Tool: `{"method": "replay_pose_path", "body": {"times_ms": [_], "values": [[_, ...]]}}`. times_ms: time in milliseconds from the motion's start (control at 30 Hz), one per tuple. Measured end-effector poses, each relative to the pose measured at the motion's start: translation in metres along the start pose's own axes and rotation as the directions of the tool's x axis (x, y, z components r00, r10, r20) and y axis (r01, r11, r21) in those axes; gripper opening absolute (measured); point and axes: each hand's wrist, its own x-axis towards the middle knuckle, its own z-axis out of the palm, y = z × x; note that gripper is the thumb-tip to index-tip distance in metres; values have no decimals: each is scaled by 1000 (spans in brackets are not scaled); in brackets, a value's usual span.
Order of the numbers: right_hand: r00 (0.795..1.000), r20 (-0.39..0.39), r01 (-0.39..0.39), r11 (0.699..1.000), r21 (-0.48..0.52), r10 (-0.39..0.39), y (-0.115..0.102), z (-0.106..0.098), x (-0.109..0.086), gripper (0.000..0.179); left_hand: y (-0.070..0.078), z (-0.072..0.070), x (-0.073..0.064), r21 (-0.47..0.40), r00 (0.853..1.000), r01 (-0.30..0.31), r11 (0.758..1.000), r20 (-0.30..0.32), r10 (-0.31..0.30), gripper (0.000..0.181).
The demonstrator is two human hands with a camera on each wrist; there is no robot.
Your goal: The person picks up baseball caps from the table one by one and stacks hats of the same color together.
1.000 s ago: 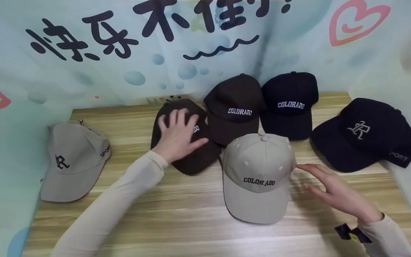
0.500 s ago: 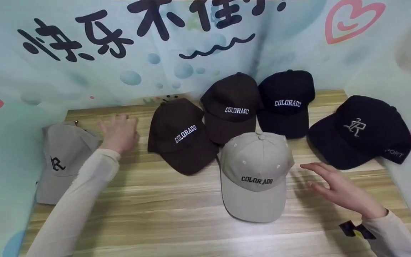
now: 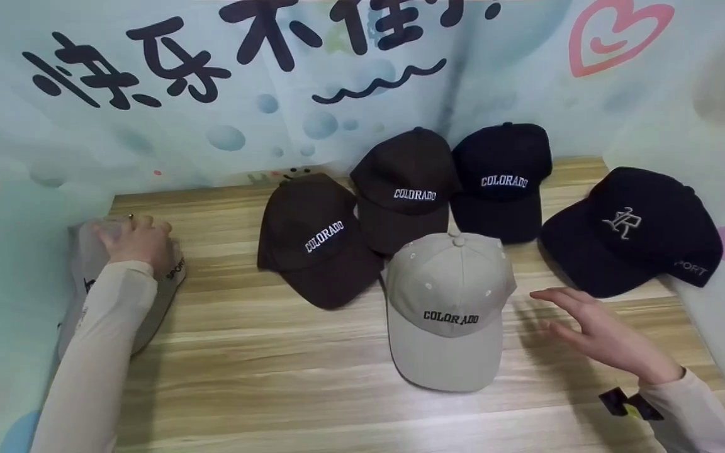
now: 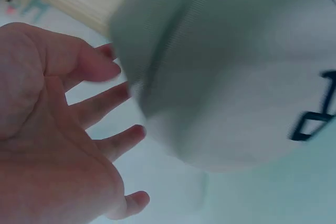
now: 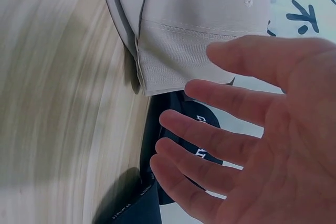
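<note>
In the head view my left hand [image 3: 139,242] is over the crown of a grey baseball cap [image 3: 155,314] at the table's left edge. My sleeve hides most of its front. The left wrist view has the left hand's fingers spread, their tips close to the grey cap's edge; whether they touch it I cannot tell. My right hand [image 3: 608,333], fingers extended, hovers just right of a beige COLORADO baseball cap [image 3: 444,355]. In the right wrist view, the thumb and fingers overlap the beige cap's side without curling round it.
Behind the beige cap are two dark brown COLORADO caps [image 3: 312,251] and a black COLORADO cap [image 3: 504,154]. A dark cap with an R emblem [image 3: 646,233] lies at the right. A printed backdrop [image 3: 167,145] encloses the wooden table [image 3: 262,390].
My left hand has left the nearer brown cap and travelled left to the grey cap. The right hand has drawn slightly away from the beige cap's side.
</note>
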Motion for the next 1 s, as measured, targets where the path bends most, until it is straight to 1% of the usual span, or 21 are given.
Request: {"method": "replay_pose_path", "body": {"times_ms": [133, 267, 333, 400, 533, 667, 833, 900, 1000], "values": [[1000, 0, 1, 1000, -3, -1, 0, 0, -1, 42, -14, 1, 0, -5, 1000, 6, 1000, 5, -6, 53], [1000, 0, 1, 1000, -4, -1, 0, 1, -1, 41, -20, 1, 3, -7, 1000, -3, 1000, 0, 3, 43], [1000, 5, -4, 1000, 1, 4, 0, 1, 0, 41, -23, 0, 5, 3, 1000, -8, 1000, -23, 8, 41], [1000, 11, -10, 1000, 6, 10, 0, 1, 1, 41, -28, -2, 6, 26, 998, -1, 1000, -61, 2, 39], [1000, 20, -19, 1000, 19, 18, -2, 1, 1, 41, -39, -5, 7, 91, 992, 39, 995, -123, -27, 40], [1000, 12, -5, 1000, 5, 5, -2, 1, 1, 42, -45, -8, 9, 134, 988, 70, 988, -143, -51, 40], [1000, 7, 14, 1000, -3, -14, -3, 3, 2, 41, -49, -14, 8, 175, 985, 94, 980, -161, -65, 47], [1000, 6, 14, 1000, 0, -14, -3, 3, 2, 41, -50, -16, 7, 177, 982, 96, 979, -177, -64, 44], [1000, 10, 6, 1000, 7, -6, -4, 3, 0, 42, -50, -20, 6, 163, 976, 87, 983, -211, -51, 31]]}}
